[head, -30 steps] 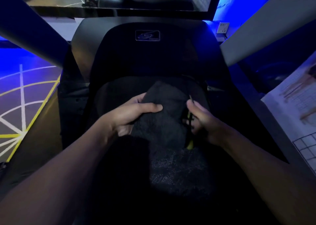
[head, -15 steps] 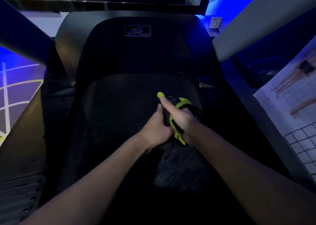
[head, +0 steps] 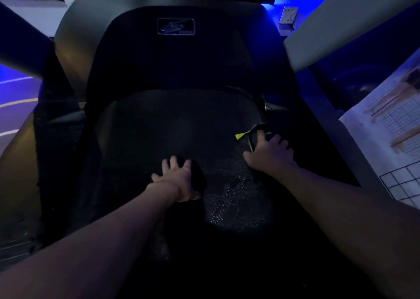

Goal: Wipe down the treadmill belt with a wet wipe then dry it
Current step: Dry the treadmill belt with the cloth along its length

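Now apart after being bunched together half a second ago, a person's two hands work on opposite parts of a treadmill belt [head: 181,121] in a dim, blue-lit room. The left hand [head: 179,180] has dropped to the middle of the belt, where it lies palm down on a dark cloth [head: 199,176], its fingers [head: 173,162] spread and pressing the cloth against the surface. The right hand [head: 268,151] has swung out to the belt's right edge, its fingers [head: 276,138] curled over a black item with yellow trim [head: 251,135]; that item sat between both hands in the earlier view and now lies against the belt near the side rail, one yellow tip pointing towards the centre. Whether it is a second cloth or a pouch cannot be told in the low light. Between and below the two hands a glistening patch [head: 231,198] shows on the belt's weave. The view has also moved closer to the front of the machine, so that the dark motor cover [head: 145,55] and its logo plate [head: 176,26] fill more of the upper picture. A wall socket [head: 288,14] stands beyond the cover at upper right, and a printed sheet with a grid [head: 397,139] lies along the right side.
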Motion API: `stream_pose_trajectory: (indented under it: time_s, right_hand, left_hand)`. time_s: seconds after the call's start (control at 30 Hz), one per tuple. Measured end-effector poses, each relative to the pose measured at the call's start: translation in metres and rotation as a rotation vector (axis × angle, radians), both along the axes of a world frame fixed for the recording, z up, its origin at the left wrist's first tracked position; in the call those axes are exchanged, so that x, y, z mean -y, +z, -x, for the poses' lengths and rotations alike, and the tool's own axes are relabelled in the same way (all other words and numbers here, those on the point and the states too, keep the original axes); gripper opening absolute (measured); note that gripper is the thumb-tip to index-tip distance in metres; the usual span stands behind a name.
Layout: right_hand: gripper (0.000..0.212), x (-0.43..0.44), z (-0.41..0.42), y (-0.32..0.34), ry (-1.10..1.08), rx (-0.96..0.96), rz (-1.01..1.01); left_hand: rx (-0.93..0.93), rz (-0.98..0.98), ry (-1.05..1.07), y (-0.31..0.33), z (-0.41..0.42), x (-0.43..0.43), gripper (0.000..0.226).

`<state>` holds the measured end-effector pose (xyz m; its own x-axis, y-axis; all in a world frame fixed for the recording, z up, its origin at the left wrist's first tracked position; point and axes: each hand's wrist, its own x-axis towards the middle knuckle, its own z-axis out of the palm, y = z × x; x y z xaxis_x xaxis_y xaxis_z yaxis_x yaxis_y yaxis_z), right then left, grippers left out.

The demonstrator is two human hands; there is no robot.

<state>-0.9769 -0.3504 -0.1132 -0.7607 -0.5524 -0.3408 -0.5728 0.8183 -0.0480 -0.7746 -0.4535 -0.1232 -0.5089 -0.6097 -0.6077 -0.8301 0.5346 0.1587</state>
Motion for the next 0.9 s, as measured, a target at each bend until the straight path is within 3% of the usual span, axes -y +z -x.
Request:
stream_pose_trajectory:
  time_s: [0.07, 0.23, 0.47, 0.67, 0.9]
  right_hand:
    - [0.080, 0.004, -0.003, -0.010, 0.057, -0.032, -0.077]
    - [0.066, 0.005, -0.001, -0.026, 0.157, -0.218, -0.164]
    - [0.043, 0.012, 0.015, -0.023, 0.146, -0.075, 0.043]
    - [0.054, 0.024, 0.003, -0.019, 0.061, -0.050, 0.025]
    - [0.040, 0.050, -0.035, -0.016, 0.056, -0.040, 0.140]
  left_hand:
    - [0.008, 0.037, -0.019, -0.005, -0.004, 0.003, 0.110]
    - [-0.070, 0.119, -0.037, -0.013, -0.016, 0.008, 0.106]
    - [-0.161, 0.123, -0.023, -0.010, -0.028, 0.021, 0.088]
    - [-0.137, 0.159, 0.118, -0.008, -0.057, 0.045, 0.068]
    - [-0.165, 0.235, 0.114, -0.015, -0.099, 0.066, 0.062]
